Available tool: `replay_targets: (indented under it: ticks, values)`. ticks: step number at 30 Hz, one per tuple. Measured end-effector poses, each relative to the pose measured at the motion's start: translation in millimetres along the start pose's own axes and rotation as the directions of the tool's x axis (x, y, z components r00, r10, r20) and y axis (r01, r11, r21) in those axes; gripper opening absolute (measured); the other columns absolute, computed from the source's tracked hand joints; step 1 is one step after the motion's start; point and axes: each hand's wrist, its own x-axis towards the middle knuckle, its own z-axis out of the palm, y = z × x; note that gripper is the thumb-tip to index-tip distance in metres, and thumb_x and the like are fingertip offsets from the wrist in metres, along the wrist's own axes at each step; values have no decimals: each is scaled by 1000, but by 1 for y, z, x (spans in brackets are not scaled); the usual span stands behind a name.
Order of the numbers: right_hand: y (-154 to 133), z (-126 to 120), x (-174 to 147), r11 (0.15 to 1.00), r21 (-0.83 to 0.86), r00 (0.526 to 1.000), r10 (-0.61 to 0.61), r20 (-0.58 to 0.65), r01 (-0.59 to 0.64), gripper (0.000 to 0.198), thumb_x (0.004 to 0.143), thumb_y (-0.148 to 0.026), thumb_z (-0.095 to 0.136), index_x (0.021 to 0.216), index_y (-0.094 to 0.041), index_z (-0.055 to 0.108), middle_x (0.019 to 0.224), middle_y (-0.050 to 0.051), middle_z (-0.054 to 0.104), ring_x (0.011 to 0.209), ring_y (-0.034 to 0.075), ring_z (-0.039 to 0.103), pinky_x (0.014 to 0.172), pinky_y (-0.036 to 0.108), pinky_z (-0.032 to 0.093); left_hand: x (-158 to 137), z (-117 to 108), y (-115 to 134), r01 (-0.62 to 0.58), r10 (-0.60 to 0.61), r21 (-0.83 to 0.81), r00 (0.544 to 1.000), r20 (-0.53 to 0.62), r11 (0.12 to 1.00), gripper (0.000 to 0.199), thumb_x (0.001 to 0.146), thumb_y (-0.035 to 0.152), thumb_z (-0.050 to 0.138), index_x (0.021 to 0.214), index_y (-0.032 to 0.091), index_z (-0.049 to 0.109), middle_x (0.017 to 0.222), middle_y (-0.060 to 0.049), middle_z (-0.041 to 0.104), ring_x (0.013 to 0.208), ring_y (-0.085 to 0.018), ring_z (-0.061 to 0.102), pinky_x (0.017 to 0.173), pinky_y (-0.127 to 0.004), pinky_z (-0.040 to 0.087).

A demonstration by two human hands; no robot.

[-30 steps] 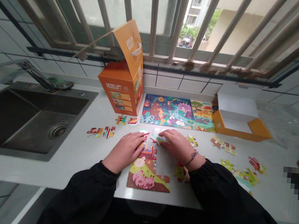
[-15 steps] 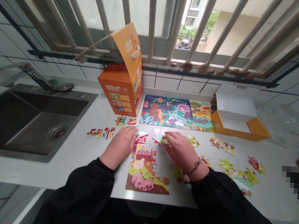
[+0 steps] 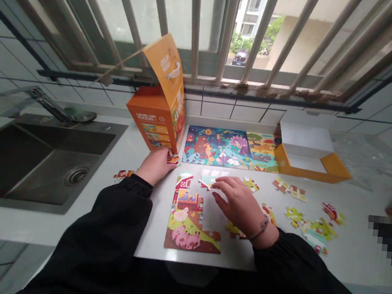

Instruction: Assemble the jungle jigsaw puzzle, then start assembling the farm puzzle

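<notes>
A partly joined farm puzzle (image 3: 187, 238) lies on the counter in front of me, showing a pink pig, a hen and a red barn. My left hand (image 3: 156, 165) is beyond its upper left, thumb and fingers closed around a red puzzle piece (image 3: 173, 160) beside the orange box. My right hand (image 3: 241, 202) hovers to the right of the farm puzzle, thumb apart from the fingers. Its fingertips reach the right edge of a pale blue and red puzzle piece (image 3: 208, 179); whether they touch it I cannot tell. Under the right hand, green pieces (image 3: 233, 230) are partly covered.
Behind stand the orange puzzle box (image 3: 156, 113) and an open yellow box (image 3: 313, 172), with a finished animal puzzle (image 3: 217, 146) between them. Loose pieces (image 3: 323, 228) lie at right, others (image 3: 123, 175) at left. A sink (image 3: 94, 144) is left; a barred window rises behind.
My left hand has moved from the farm puzzle's upper left edge, left and away from me, to the red piece by the box. My right hand stays almost in place, its thumb more apart.
</notes>
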Motion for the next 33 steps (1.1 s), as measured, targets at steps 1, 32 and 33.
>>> replay_targets:
  ticks: [1,32,33]
  values:
    - [-1,0,1,1000,28,1000,2,-13,-2,13,102,-18,70,115,-21,74,123,13,77,116,32,71,99,52,61,-4,-1,1,15,-16,-64,1000,-15,998,28,74,25,86,76,23,58,80,-3,67,93,-28,69,94,-40,53]
    - [11,59,86,897,-6,878,433,206,-441,18,98,-16,63,108,-18,78,99,9,81,93,23,72,85,30,49,-108,45,17,-450,416,202,889,191,870,31,101,26,74,132,23,69,138,-12,71,129,-31,66,113,-50,55]
    - [10,60,86,902,-28,881,427,202,-431,17,98,-16,63,108,-17,78,98,10,80,93,23,72,85,30,49,-107,44,18,-460,422,211,884,200,863,37,101,27,74,138,25,67,140,-12,70,129,-31,65,112,-50,54]
